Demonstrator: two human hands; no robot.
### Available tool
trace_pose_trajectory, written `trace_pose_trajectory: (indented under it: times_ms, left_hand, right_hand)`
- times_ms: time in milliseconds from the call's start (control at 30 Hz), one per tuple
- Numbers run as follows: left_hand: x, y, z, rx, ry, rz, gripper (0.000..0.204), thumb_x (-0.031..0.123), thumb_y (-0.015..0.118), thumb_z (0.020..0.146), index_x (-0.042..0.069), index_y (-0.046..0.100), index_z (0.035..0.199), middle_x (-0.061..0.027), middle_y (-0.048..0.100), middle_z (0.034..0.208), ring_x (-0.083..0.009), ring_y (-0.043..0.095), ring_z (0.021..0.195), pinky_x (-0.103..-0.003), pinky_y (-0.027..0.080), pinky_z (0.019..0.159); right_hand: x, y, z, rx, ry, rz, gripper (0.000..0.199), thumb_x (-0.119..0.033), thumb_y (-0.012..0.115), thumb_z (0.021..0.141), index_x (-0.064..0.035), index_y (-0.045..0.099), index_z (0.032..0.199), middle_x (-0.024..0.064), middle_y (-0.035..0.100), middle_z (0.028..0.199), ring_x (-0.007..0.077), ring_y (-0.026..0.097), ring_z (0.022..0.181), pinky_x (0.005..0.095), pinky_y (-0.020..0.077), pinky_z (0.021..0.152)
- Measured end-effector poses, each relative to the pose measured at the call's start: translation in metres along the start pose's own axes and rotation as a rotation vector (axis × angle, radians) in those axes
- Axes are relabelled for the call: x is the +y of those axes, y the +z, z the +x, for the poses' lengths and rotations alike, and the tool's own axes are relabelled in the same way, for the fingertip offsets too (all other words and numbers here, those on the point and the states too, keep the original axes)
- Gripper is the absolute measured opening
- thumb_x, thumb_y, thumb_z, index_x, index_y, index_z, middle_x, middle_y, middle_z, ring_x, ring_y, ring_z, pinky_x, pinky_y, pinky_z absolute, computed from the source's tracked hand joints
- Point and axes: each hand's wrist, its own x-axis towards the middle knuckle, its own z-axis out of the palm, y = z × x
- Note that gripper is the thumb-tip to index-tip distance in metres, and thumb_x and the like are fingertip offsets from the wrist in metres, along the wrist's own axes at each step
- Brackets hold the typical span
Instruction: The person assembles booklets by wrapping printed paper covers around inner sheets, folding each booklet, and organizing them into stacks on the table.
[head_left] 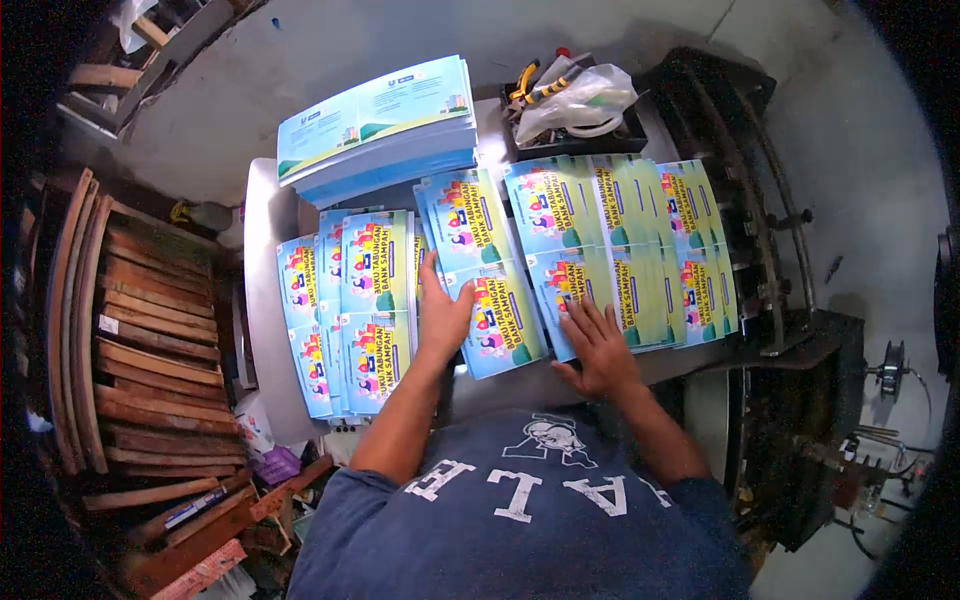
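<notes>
My left hand [444, 318] stands on edge with thumb and fingers apart, at the left side of a short pile of printed booklet covers [490, 270]. Its thumb touches the pile's edge; the fingertips reach into the gap beside another pile of covers [375, 265] on the left. Flat on the lower part of a fanned row of the same covers [625, 285], to the right, lies my right hand [598, 352] with its fingers stretched out. The covers are blue and green with cartoon figures, each sheet carrying the design twice.
A tall stack of blue printed sheets [378, 130] stands at the back of the metal table [262, 260]. Beside it is a black tray [630, 138] with pliers and a plastic bag. Wooden slats [165, 340] fill the left; a dark metal machine [745, 190] stands right.
</notes>
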Motion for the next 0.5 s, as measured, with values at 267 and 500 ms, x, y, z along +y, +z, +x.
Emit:
trace_pose_trajectory:
  times_ms: [267, 500]
  left_hand:
    - [0.039, 0.033, -0.003, -0.489, -0.72, -0.869, 0.039, 0.037, 0.056, 0.095, 0.001, 0.062, 0.106, -0.0084, 0.066, 0.101, -0.0133, 0.063, 0.084, -0.028, 0.05, 0.076]
    - [-0.002, 0.009, -0.008, -0.515, -0.434, -0.585, 0.036, 0.031, 0.056, 0.095, -0.002, 0.06, 0.11, -0.0061, 0.067, 0.097, -0.012, 0.063, 0.083, -0.027, 0.051, 0.074]
  right_hand:
    - [-0.02, 0.01, -0.011, 0.136, -0.13, 0.149, 0.056, -0.04, 0.059, 0.087, -0.0037, 0.048, 0.129, 0.0178, 0.049, 0.134, 0.0354, 0.044, 0.128, 0.0586, 0.0307, 0.104]
    - [-0.015, -0.016, 0.029, 0.394, 0.434, 0.316, 0.068, -0.028, 0.072, 0.08, 0.0013, 0.043, 0.133, 0.0247, 0.041, 0.136, 0.0383, 0.041, 0.126, 0.0422, 0.0349, 0.105]
